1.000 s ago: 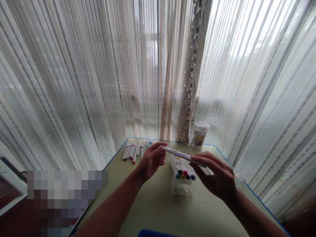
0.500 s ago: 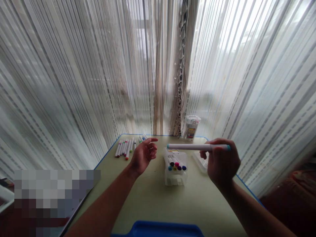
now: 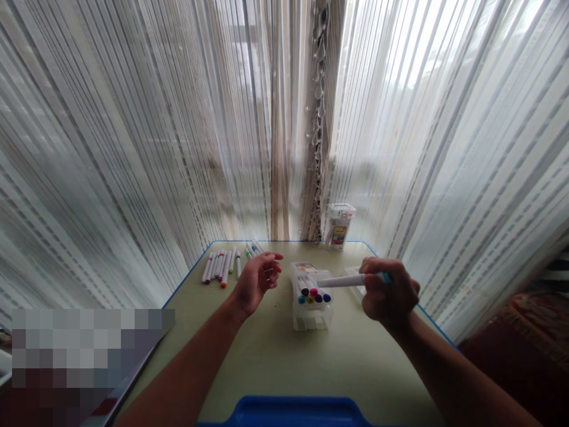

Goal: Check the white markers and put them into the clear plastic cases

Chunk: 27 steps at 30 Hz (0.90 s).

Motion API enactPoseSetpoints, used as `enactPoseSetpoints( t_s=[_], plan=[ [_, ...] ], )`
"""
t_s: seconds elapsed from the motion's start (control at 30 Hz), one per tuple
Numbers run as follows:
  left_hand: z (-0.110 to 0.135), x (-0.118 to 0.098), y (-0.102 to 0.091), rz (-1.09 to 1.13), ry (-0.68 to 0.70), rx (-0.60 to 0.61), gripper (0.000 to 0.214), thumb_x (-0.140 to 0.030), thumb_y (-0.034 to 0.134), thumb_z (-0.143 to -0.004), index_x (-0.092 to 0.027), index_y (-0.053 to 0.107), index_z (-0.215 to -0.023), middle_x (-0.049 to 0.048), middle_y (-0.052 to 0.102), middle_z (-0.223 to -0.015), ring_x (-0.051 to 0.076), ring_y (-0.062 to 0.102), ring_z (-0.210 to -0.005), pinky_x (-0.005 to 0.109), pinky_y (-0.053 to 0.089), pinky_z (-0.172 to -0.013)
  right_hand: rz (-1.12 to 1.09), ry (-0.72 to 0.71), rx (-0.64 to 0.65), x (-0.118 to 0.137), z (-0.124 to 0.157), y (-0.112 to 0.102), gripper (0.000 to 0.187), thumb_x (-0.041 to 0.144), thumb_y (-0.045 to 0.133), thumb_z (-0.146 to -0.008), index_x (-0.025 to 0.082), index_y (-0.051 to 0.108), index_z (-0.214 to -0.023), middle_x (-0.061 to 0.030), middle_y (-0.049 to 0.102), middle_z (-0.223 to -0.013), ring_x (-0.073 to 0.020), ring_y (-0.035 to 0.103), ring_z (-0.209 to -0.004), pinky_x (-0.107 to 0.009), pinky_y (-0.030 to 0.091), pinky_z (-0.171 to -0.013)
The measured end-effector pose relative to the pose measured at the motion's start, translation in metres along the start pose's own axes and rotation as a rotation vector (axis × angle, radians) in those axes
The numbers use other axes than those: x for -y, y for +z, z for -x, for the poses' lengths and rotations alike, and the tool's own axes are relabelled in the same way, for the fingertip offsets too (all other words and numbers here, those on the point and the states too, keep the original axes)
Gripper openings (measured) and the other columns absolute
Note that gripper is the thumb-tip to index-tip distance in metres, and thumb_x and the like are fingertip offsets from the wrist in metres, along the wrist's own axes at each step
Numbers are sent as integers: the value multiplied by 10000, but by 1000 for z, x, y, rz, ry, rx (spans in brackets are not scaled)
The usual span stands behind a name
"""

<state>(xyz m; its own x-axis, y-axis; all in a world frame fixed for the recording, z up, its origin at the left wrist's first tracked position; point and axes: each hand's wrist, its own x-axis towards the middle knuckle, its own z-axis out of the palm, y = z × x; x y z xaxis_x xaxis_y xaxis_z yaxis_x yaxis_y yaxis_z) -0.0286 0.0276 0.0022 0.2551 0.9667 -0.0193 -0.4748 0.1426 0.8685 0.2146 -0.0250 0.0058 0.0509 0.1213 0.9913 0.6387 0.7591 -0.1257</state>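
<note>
My right hand [image 3: 391,292] is closed around a white marker [image 3: 344,281] with a teal end. The marker's far tip points left, above the clear plastic case [image 3: 312,323] in the middle of the table. Several capped markers [image 3: 313,293] lie in that case with their coloured ends facing me. To the left of the case, my left hand [image 3: 260,281] hovers with loosely curled fingers apart and nothing in them. Partly hidden behind my right hand is a clear lid or tray [image 3: 354,274].
Loose white markers [image 3: 217,270] lie in a group at the table's back left, and a few more [image 3: 253,248] sit behind my left hand. A clear upright container [image 3: 339,226] stands at the back edge. A blue part [image 3: 297,409] lines the front edge. Striped curtains hang behind.
My right hand has moved left and slightly down, bringing the marker's tip down over the case. My left hand has stayed nearly where it was. The whole view has shifted a little.
</note>
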Motion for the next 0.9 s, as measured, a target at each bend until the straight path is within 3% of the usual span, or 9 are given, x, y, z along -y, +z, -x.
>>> enactPoseSetpoints(
  t_s=[0.23,0.4,0.53,0.7,0.9],
  plan=[
    [2,1,3,-26,-26,-19,251,-298,690,-708,-118,669,-882,-5,577,-672,60,421,-500,195,279,-461,32,-270,312,8,-9,3,92,124,534,-884,215,519,-887,12,605,-633,-128,576,-509,-244,468,-524],
    [1,4,3,-47,-57,1,249,-316,659,-715,-119,672,-867,7,583,-685,65,424,-500,204,284,-469,15,-315,479,2,-3,4,93,125,550,-885,188,574,-949,-35,634,-735,-151,587,-586,-272,465,-581],
    [1,4,2,-46,-62,16,258,-320,663,-724,-118,676,-884,9,592,-699,63,431,-508,198,291,-472,23,-314,565,5,-3,8,102,103,574,-864,197,567,-824,-15,577,-676,-139,496,-543,-281,377,-536],
    [2,2,1,-58,-69,14,272,-316,684,-720,-116,675,-904,1,588,-697,60,426,-507,191,299,-468,40,-255,563,13,-7,14,198,106,583,-855,200,520,-692,16,481,-581,-121,385,-492,-286,308,-499],
    [1,-2,4,-73,-73,4,289,-321,717,-694,-115,678,-893,-5,584,-682,61,426,-506,189,310,-461,24,-16,385,5,-9,13,325,108,514,-886,203,445,-583,39,387,-528,-91,337,-462,-262,274,-481]
  ],
)
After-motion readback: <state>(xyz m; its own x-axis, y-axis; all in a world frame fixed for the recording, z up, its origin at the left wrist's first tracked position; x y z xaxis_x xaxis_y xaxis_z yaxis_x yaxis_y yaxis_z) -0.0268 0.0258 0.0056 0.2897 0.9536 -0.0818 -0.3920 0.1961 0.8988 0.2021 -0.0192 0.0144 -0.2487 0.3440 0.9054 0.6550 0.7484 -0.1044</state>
